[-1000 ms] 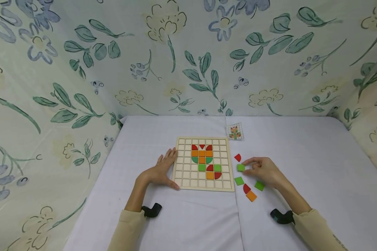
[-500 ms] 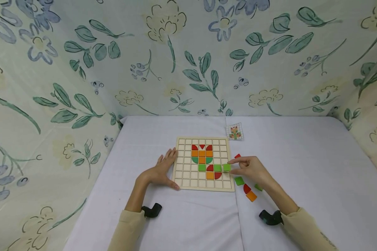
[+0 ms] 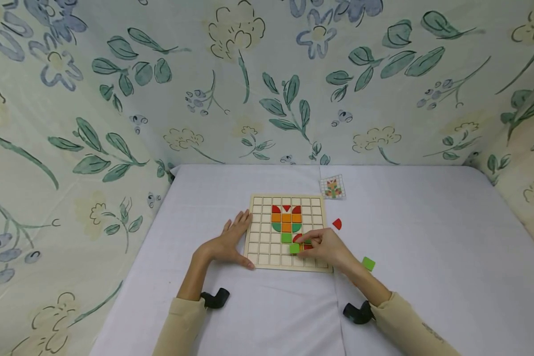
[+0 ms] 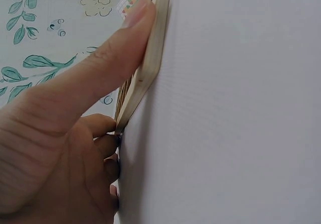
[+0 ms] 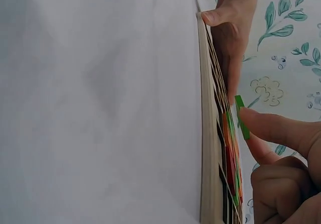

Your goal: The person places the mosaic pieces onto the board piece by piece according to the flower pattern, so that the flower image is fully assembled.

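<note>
In the head view a wooden grid board (image 3: 269, 259) lies flat, with red, orange and green tiles forming a tulip-like shape. My left hand (image 3: 226, 244) rests at its left side, fingers spread along the edge. The left thumb (image 4: 108, 58) lies over the board's edge in the left wrist view. Thumb and index finger of my right hand (image 3: 329, 247) pinch a light green square tile (image 3: 294, 248) over the lower middle cells. In the right wrist view that tile is tilted above the board. The right hand partly covers the red and orange tiles beneath it.
A small pattern card (image 3: 333, 187) lies beyond the board's back right corner. To the right are a loose red quarter-circle tile (image 3: 336, 224) and a loose green square tile (image 3: 368, 263) beside my right forearm. A white cloth (image 3: 427, 222) covers the table; floral fabric (image 3: 249, 99) hangs behind.
My right hand has carried the green square tile leftward from the loose tiles onto the board area. Its arm now hides several loose tiles. The left hand has stayed in place.
</note>
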Motion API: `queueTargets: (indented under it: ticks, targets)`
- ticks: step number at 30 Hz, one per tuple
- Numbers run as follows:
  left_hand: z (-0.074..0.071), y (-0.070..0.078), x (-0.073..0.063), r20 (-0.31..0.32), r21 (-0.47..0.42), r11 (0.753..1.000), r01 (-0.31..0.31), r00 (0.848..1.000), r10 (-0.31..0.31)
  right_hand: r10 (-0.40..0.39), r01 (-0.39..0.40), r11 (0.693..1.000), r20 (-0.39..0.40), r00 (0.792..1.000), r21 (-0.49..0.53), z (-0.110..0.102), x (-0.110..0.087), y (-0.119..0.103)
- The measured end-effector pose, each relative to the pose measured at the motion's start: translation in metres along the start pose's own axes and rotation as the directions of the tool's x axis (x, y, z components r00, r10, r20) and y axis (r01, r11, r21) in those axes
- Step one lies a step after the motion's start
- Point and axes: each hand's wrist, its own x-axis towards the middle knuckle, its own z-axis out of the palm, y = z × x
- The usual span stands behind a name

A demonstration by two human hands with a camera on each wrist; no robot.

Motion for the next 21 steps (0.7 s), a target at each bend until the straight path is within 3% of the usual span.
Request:
queueTargets:
  ticks: [7, 21]
  targets:
    - [-0.002, 0.001, 0.0, 0.01, -0.003, 1.0, 0.008, 1.0, -0.008, 0.01, -0.01, 1.0, -0.004, 1.0, 0.002, 0.013, 0.006, -0.003]
    - [-0.001, -0.001, 0.001, 0.014, 0.0, 1.0, 0.008, 1.0, -0.008, 0.006, -0.006, 1.0, -0.025, 1.0, 0.009, 0.016, 0.008, -0.001]
